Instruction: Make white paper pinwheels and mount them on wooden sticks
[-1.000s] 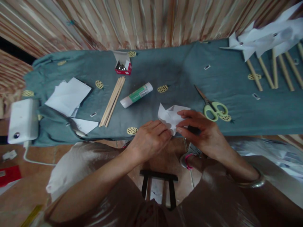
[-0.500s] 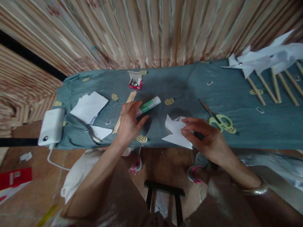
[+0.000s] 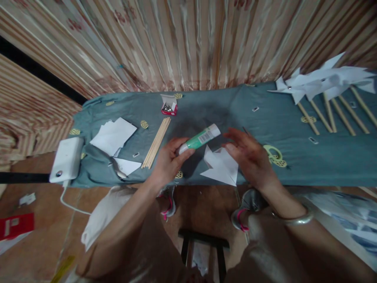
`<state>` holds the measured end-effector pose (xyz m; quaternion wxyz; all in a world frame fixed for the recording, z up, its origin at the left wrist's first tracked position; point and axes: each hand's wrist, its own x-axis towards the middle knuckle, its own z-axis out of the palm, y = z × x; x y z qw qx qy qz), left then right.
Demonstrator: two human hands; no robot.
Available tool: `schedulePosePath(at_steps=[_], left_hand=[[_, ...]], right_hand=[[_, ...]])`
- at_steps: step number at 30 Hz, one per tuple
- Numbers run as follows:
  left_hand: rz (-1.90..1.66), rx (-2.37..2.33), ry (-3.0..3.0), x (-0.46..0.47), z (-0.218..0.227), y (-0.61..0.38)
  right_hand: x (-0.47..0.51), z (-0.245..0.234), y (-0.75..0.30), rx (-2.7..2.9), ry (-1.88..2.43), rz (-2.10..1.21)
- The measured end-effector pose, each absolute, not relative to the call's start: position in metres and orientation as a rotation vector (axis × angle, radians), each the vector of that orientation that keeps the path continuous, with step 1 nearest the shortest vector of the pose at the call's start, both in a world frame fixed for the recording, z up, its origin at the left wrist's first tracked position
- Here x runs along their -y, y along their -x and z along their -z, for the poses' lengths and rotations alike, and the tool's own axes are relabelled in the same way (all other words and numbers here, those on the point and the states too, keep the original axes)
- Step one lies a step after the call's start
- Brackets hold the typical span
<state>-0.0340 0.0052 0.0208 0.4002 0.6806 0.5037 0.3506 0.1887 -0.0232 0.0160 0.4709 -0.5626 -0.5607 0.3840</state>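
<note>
Holding of glue stick [image 3: 199, 139] by left hand [image 3: 171, 159] over worktop [image 3: 288, 118]

The left hand is being extended from the lower left, its forearm [image 3: 123, 216] being angled forward across the near edge of the worktop. The grip of this hand is being pressed around the lower left end of the glue stick, which is being held aslant, its free white end being directed toward the right hand [image 3: 250, 157]. The right hand is being held over the worktop, its grip being spread, with the fingertips being positioned just beside that free end. A bracelet [image 3: 297, 220] is being worn on the right wrist.

A barcode [image 3: 205, 136] is being displayed on the green label of the glue stick; any other print is too small to be read.

One folded paper [image 3: 220, 167] is being supported by the worktop between the hands. One pair of scissors [image 3: 271, 147] is being partly hidden by the right hand. One red box [image 3: 169, 112] of metal pieces is being presented with its lid raised, near a bundle of thin sticks [image 3: 156, 143] that cannot be counted exactly. At the right, six wooden sticks [image 3: 343, 117] are being shown below overlapping paper pinwheels [image 3: 326, 83].
</note>
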Motion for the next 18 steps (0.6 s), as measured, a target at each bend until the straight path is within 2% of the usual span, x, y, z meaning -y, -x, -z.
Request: schedulePosePath(at_steps=[8, 18], left_hand=[[-0.838, -1.105, -1.582, 0.007, -0.024, 0.023], [-0.861, -1.165, -1.495, 0.004, -0.028, 0.030]], right_hand=[[0.018, -0.025, -0.191, 1.292, 1.183, -1.311], [0.017, -0.023, -0.202, 1.129, 1.227, -1.345]])
